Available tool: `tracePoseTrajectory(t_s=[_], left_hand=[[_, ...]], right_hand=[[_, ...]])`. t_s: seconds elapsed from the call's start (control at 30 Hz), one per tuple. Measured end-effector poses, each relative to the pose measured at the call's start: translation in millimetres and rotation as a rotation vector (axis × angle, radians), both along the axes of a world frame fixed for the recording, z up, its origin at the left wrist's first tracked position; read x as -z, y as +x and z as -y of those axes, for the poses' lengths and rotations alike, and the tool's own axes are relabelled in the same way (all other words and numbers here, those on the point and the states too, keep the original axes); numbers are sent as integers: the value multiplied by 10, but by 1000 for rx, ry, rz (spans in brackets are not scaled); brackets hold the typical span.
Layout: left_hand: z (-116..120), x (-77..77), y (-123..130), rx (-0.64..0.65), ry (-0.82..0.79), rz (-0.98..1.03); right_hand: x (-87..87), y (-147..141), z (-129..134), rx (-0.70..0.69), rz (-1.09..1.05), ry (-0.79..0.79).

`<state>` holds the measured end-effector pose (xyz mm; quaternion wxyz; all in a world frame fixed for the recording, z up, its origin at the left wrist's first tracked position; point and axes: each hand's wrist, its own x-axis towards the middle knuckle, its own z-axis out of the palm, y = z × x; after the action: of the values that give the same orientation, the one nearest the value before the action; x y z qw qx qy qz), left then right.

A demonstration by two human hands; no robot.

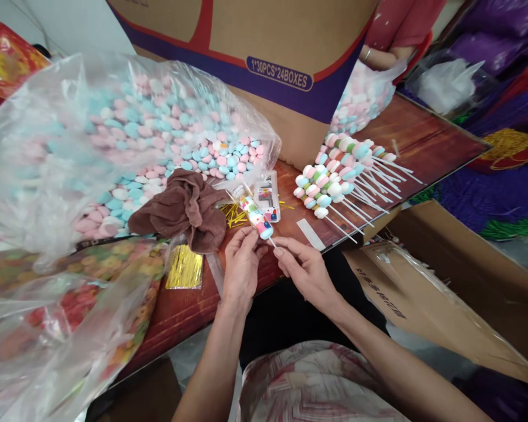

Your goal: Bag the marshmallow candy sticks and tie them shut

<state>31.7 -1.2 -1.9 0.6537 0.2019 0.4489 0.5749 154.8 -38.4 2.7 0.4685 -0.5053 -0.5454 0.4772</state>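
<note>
Between my hands is a marshmallow skewer (256, 215) in a clear printed wrapper, its white stick pointing toward me. My left hand (243, 258) pinches the wrapper near the lower end of the candy. With thumb and finger closed, my right hand (305, 266) grips the white stick. Just beyond lies a small stack of printed clear bags (268, 199), with loose gold twist ties (234, 215) beside it. A packet of gold twist ties (184, 268) and a crumpled brown cloth (187, 214) are left of my left hand. Several unwrapped marshmallow skewers (334, 176) are piled to the right.
A big clear bag of pastel marshmallows (158, 129) covers the table's left, above a bag of colourful ring-shaped pieces (70, 316). A large carton (264, 35) stands behind. Across the table (431, 132), another person's arm (382, 57) shows. An open carton (422, 305) sits lower right.
</note>
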Motion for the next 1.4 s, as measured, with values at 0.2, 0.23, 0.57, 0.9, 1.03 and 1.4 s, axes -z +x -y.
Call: tracePoseTrajectory(t_s=[0.2,0.23,0.57,0.9,1.03,1.4], left_hand=[[83,41,108,92,152,-195],[119,41,130,120,172,-222],[176,-23,130,101,70,-9],[75,-84,97,138,65,-11],[140,-76,116,192,60,-14],[293,-20,34,28,229,-285]], right_hand=[[-5,44,29,120,32,-51],[8,41,7,150,84,-8],[65,-38,-30,167,282,236],[-45,47,26,-80,-30,-81],[-4,49,10,-54,-152,-113],[-106,-287,-144,1,-464,-349]])
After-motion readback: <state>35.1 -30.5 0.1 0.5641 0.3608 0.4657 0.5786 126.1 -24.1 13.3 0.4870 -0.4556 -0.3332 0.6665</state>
